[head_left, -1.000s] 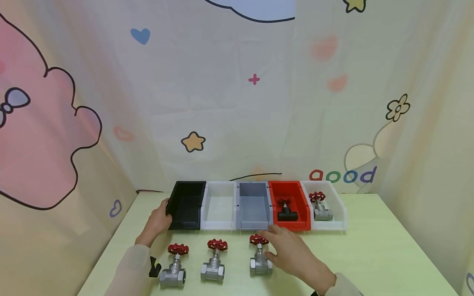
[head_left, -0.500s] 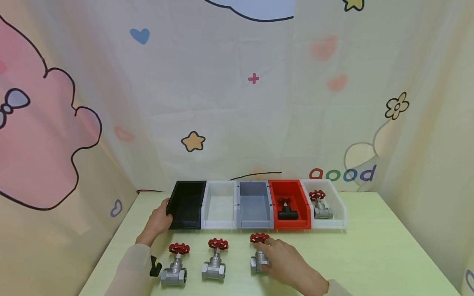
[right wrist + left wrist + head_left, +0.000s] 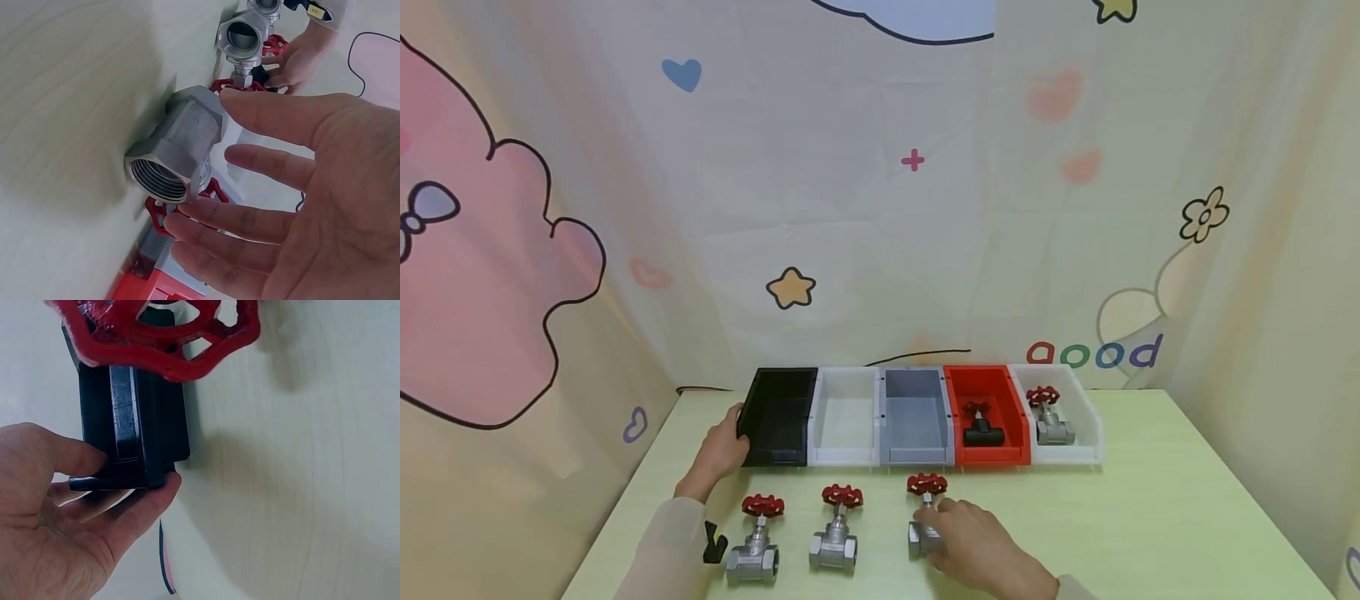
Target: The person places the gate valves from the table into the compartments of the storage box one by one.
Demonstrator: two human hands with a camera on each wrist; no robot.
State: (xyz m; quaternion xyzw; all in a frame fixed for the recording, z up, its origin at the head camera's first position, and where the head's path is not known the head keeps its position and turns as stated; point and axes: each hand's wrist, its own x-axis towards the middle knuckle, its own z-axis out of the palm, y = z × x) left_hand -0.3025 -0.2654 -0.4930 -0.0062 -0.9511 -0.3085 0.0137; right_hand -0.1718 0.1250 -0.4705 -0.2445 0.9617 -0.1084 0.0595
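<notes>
With thumb and fingers, my left hand [image 3: 721, 450] pinches the outer edge of the black bin [image 3: 778, 457], the leftmost in a row; the left wrist view shows the grip on its wall [image 3: 134, 456]. My right hand [image 3: 976, 542] is at the right side of a steel gate valve [image 3: 921, 540] with a red handwheel [image 3: 927, 483]. In the right wrist view its extended fingers [image 3: 244, 222] and thumb lie around the threaded valve body [image 3: 181, 144], without a closed grip. Two similar valves, one on the left [image 3: 752, 560] and one in the middle [image 3: 832, 548], lie on the table.
Right of the black bin stand a white bin [image 3: 844, 457], a grey bin [image 3: 916, 456], a red bin [image 3: 992, 456] holding a black-bodied valve [image 3: 982, 433], and another white bin [image 3: 1067, 455] holding a steel valve [image 3: 1054, 430]. A patterned curtain [image 3: 850, 208] hangs behind.
My right hand has come down from over the right valve's handwheel to beside its body. The left hand stays on the black bin, and the valves have not visibly moved.
</notes>
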